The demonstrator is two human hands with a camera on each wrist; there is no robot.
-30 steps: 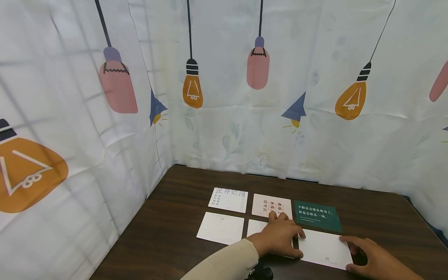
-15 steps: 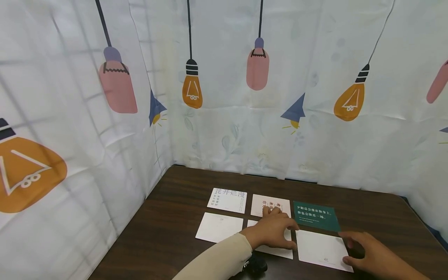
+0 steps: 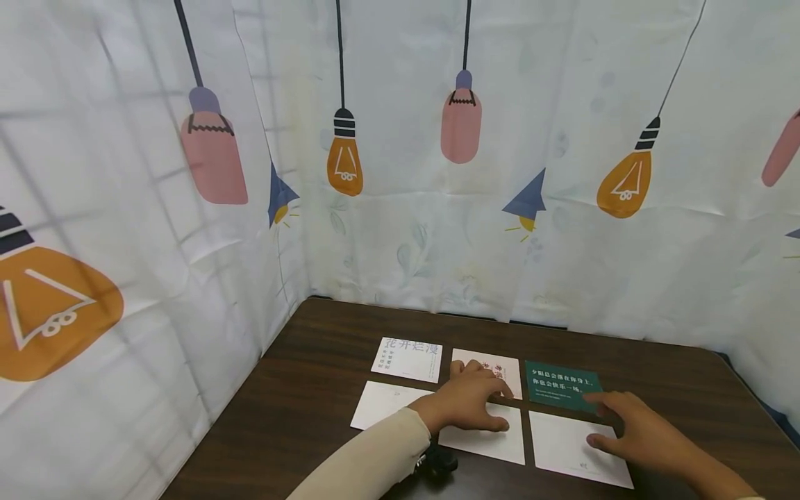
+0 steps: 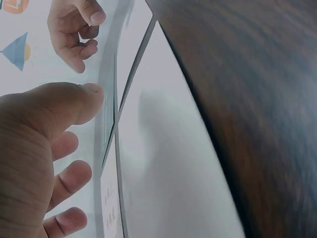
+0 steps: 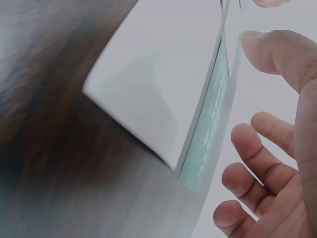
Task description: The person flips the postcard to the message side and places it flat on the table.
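Note:
Postcards lie flat on a dark wooden table in two rows. My left hand [image 3: 465, 399] hovers over the near middle white card [image 3: 484, 450] and the edge of the pink printed card [image 3: 511, 378], its fingers loosely bent around nothing. Over the near right white card [image 3: 565, 451] is my right hand [image 3: 631, 427], fingers spread and holding nothing. Its fingertips overlap the lower right corner of the green card [image 3: 553, 382]. In the right wrist view, a gap shows between thumb and fingers, apart from the white card [image 5: 153, 74].
A white card with printed characters [image 3: 406, 364] lies at the back left, and a blank white card [image 3: 378, 403] in front of it, partly under my left sleeve [image 3: 369, 458]. Behind the table [image 3: 281, 396] hangs a lamp-patterned curtain [image 3: 400, 153].
Both hands have left the near right white card, which they were touching at its sides. The left hand has moved left, the right hand slightly up and left. The cards stay in their rows.

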